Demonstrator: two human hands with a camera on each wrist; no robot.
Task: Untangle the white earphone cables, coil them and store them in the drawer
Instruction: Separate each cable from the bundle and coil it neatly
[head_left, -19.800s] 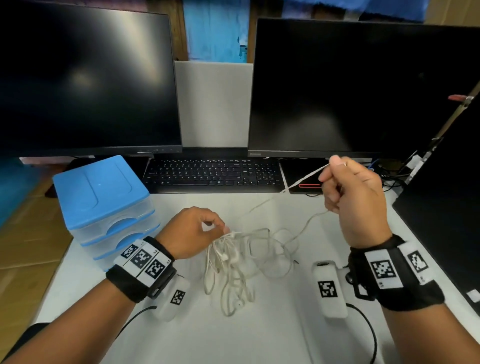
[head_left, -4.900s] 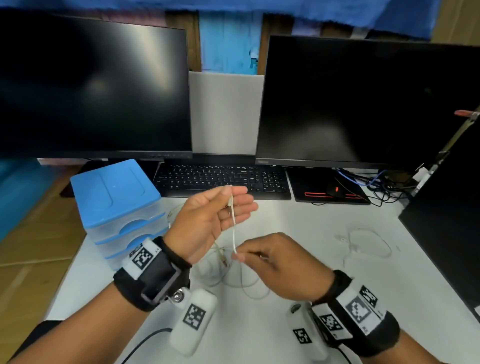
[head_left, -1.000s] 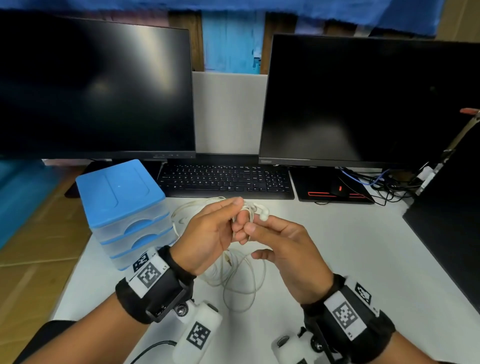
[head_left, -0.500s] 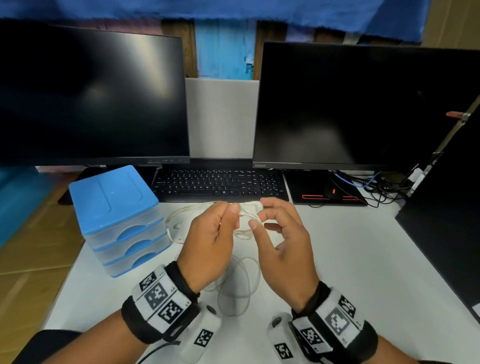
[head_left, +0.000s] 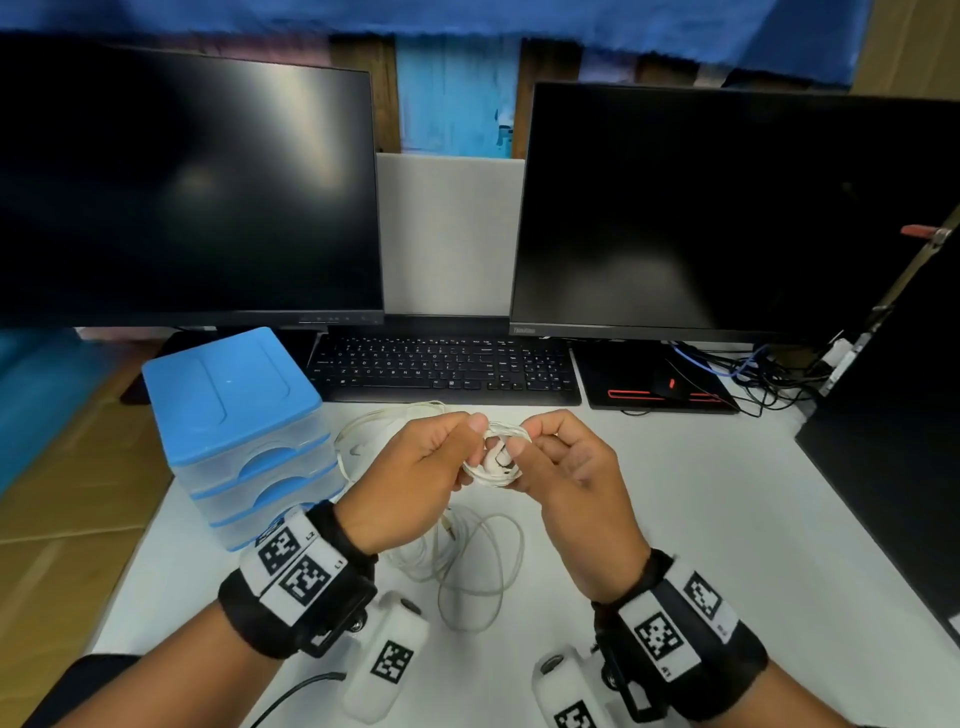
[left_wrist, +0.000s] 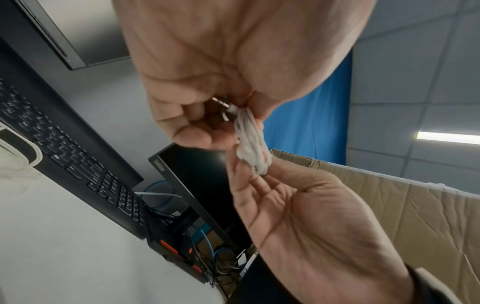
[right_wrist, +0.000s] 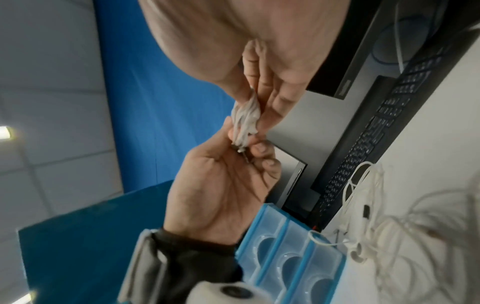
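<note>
— What sits at the far left?
— A blue-topped three-drawer plastic organizer (head_left: 236, 431), drawers shut, beside the black keyboard (head_left: 447, 366).
— And the hands?
— The left hand (head_left: 415, 478) and right hand (head_left: 566, 473) both pinch one small coiled white earphone cable (head_left: 496, 457) held above the white desk (head_left: 701, 519). More loose white earphone cables (head_left: 462, 561) lie on the desk beneath them.
— Any writing?
— "L1" and "L2" on the left wristband (head_left: 296, 566) (the right monitor (head_left: 727, 208) has a bezel logo, too small to read).
</note>
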